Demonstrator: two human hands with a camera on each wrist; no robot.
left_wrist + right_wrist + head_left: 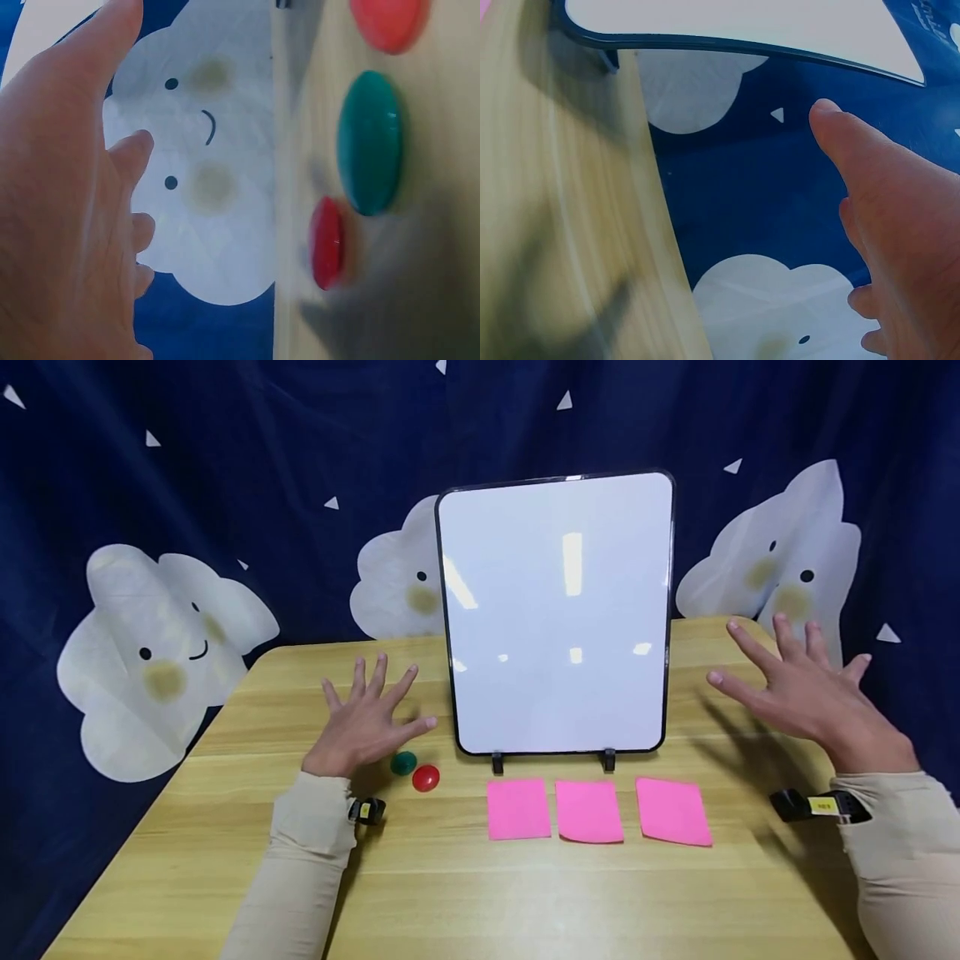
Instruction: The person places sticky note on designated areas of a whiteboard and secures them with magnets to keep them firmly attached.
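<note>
My left hand [362, 727] is spread above the table with nothing in it. Just beside it lie a green round magnet [403, 763] and a red round magnet [426, 778]; the left wrist view also shows a second red magnet [327, 244], hidden by the hand in the head view. On the right, my right hand [813, 697] is raised with fingers spread, holding nothing. Between the hands a whiteboard [555, 693] with a black frame stands upright on small black feet. In front of it three pink sticky notes [519, 810] lie in a row.
The wooden table [570, 910] carries everything and has rounded far corners. Behind it hangs a dark blue curtain [300, 435] with white clouds and triangles. Each wrist wears a small black camera [367, 811] on a strap over a beige sleeve.
</note>
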